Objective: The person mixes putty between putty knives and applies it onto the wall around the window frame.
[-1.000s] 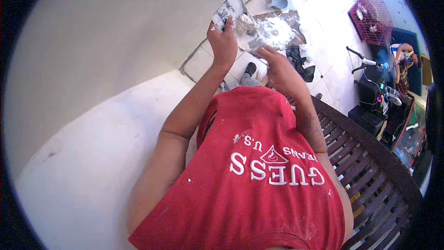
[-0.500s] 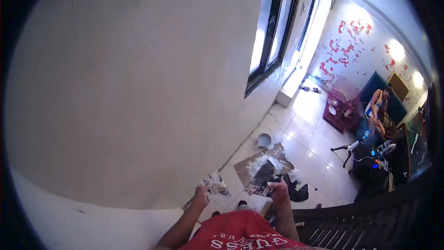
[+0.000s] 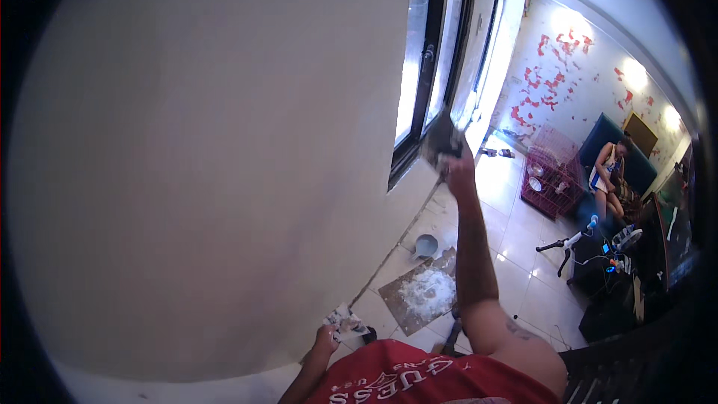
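My right hand (image 3: 455, 169) is raised at the end of an outstretched arm and closed around a flat-bladed trowel (image 3: 441, 141). The trowel's grey blade points up, close to the lower corner of the dark window frame (image 3: 407, 155); I cannot tell whether it touches the wall there. Low by the wall, my left hand (image 3: 326, 340) grips a flat plate smeared with white putty (image 3: 346, 323). The large pale wall (image 3: 209, 164) fills the left side. Below my right arm, a brown board (image 3: 396, 303) lies on the floor with a white heap (image 3: 430, 290) on it.
A grey bucket (image 3: 425, 245) stands on the tiles beside the wall. Further right are a pink wire cage (image 3: 552, 176), a seated person (image 3: 607, 172), a white stand with black legs (image 3: 572, 243) and a small fan (image 3: 627, 237). A dark slatted piece (image 3: 598, 381) is at lower right.
My right hand has swung up and forward with the trowel, from above the floor board to beside the window. My left hand stays low with its plate, shifted slightly downward.
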A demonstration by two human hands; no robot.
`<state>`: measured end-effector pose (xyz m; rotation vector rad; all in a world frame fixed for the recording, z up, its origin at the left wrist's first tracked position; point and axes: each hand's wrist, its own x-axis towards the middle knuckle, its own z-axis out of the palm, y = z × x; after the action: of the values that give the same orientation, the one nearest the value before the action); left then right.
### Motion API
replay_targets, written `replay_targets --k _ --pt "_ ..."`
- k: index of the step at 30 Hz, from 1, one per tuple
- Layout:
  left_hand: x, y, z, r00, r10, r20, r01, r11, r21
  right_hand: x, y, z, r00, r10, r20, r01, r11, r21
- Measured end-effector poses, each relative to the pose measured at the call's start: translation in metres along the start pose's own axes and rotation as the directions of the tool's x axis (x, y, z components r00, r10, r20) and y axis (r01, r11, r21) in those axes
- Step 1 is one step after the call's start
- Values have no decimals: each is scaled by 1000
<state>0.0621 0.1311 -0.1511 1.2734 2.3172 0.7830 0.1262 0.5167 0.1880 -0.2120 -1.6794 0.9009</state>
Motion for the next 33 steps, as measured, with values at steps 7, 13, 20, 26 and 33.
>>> replay_targets --k 7,13,20,26,33 --pt "21 17 7 977 -182 115 191 978 -79 135 -25 28 962 -271 -23 252 919 -302" --pt "5 -123 102 962 -267 52 229 690 -686 143 -34 85 950 -305 -68 252 877 -409" --pt "25 -7 14 889 -186 418 177 982 61 121 -23 68 949 -316 16 222 629 -745" --pt "-9 -141 87 957 -278 86 278 784 -555 91 -68 121 913 -388 122 362 636 -682" --pt "25 -110 82 992 -55 112 114 764 -635 110 -52 69 903 -423 -80 346 823 -450"
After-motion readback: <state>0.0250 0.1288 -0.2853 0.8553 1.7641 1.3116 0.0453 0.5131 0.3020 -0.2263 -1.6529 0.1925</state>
